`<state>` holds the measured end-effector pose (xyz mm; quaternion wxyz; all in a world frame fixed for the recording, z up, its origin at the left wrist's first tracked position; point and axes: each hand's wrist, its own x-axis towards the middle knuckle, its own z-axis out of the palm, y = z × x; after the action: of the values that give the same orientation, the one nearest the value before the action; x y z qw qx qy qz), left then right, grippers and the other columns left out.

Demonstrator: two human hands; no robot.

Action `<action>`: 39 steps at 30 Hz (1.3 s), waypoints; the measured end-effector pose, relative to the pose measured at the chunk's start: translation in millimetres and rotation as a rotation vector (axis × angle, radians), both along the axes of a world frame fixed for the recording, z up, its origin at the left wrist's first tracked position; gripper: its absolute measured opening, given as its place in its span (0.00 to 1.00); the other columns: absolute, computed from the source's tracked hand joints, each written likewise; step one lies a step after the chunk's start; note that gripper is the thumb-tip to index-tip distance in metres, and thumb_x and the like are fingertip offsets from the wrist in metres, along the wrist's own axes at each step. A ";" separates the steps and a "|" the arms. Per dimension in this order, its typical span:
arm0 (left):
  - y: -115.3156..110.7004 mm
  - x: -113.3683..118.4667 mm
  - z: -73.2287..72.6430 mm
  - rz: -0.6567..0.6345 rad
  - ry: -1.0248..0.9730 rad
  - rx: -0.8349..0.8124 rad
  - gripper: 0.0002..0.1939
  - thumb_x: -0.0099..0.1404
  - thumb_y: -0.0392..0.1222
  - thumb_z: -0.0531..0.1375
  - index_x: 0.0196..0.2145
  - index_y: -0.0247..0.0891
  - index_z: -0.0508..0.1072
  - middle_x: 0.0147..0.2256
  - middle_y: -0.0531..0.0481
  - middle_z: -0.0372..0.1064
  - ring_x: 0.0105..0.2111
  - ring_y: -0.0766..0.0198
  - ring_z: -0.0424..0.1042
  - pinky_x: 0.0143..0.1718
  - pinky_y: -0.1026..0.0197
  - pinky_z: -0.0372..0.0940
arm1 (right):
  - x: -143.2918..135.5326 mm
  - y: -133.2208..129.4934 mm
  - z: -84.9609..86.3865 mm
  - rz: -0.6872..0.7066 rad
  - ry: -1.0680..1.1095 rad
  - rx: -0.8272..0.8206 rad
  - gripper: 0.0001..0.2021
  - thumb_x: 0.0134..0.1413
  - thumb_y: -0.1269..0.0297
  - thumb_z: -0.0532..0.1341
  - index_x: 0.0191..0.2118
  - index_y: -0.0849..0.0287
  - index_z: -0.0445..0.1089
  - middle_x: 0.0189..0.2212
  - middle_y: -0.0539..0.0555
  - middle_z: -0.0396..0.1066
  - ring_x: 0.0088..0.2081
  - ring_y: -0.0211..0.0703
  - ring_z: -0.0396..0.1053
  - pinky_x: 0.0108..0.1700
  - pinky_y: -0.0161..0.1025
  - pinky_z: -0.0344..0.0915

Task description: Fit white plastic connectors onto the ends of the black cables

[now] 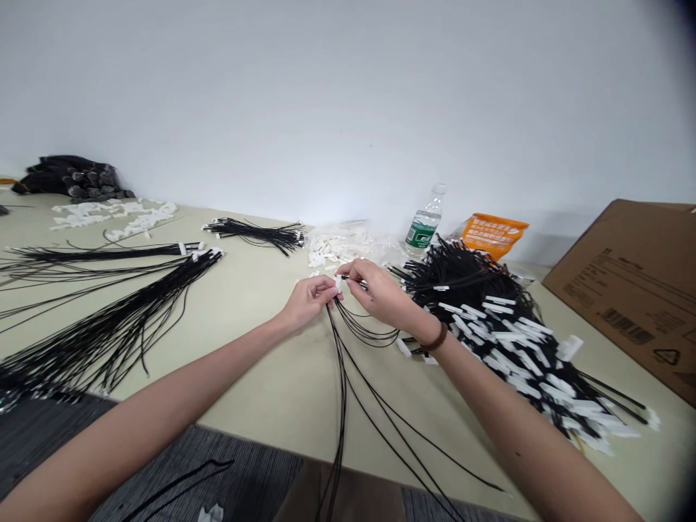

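Note:
Near the middle of the table, my left hand (312,299) pinches a small white plastic connector (338,283) between thumb and fingers. Thin black cables (341,355) hang from it, running down past the table's front edge and out to the right. My right hand (375,288) meets it from the right side, its fingertips closed on the end of a black cable (348,278) against the connector. The exact contact at the fingertips is too small to make out.
On the right lie a heap of black cables with white connectors (511,341) and a cardboard box (625,290). Behind stand a water bottle (423,228), an orange packet (494,235) and a clear bag of white parts (353,241). Cable bundles (125,312) spread across the left.

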<state>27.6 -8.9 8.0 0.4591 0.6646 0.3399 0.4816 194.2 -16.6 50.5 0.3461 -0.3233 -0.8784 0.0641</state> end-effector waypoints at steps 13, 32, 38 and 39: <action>0.2 1.2 -1.9 -0.008 -0.026 -0.031 0.14 0.52 0.49 0.61 0.26 0.33 0.70 0.25 0.48 0.69 0.22 0.69 0.63 0.26 0.64 0.58 | 0.4 -2.4 -0.5 -0.042 -0.118 0.109 0.06 0.55 0.74 0.47 0.35 0.58 0.58 0.38 0.58 0.66 0.41 0.44 0.62 0.42 0.42 0.61; 24.3 -14.3 -2.1 0.300 -0.528 -0.330 0.06 0.51 0.37 0.62 0.23 0.32 0.70 0.26 0.50 0.67 0.24 0.72 0.62 0.32 0.65 0.61 | -7.7 -5.5 -9.5 0.071 -0.228 0.357 0.09 0.58 0.73 0.50 0.37 0.60 0.67 0.37 0.56 0.68 0.45 0.43 0.61 0.47 0.43 0.63; 24.2 -14.4 -1.7 0.214 -0.622 -0.417 0.02 0.55 0.31 0.59 0.25 0.32 0.68 0.29 0.49 0.68 0.27 0.71 0.65 0.35 0.64 0.64 | -11.3 -5.5 -29.1 -0.085 -0.338 0.423 0.08 0.57 0.73 0.52 0.34 0.59 0.68 0.37 0.55 0.66 0.41 0.43 0.59 0.41 0.40 0.59; 22.6 -12.8 -1.5 0.182 -0.623 -0.437 0.02 0.56 0.31 0.58 0.25 0.32 0.68 0.30 0.48 0.68 0.28 0.70 0.66 0.35 0.64 0.64 | -11.1 -6.1 -30.6 -0.118 -0.350 0.457 0.09 0.58 0.72 0.51 0.35 0.59 0.68 0.36 0.55 0.66 0.40 0.42 0.59 0.40 0.40 0.58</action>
<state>14.9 13.7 6.5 0.6265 0.3404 0.3365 0.6152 183.1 -22.6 19.9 0.2561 -0.2934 -0.8962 -0.2126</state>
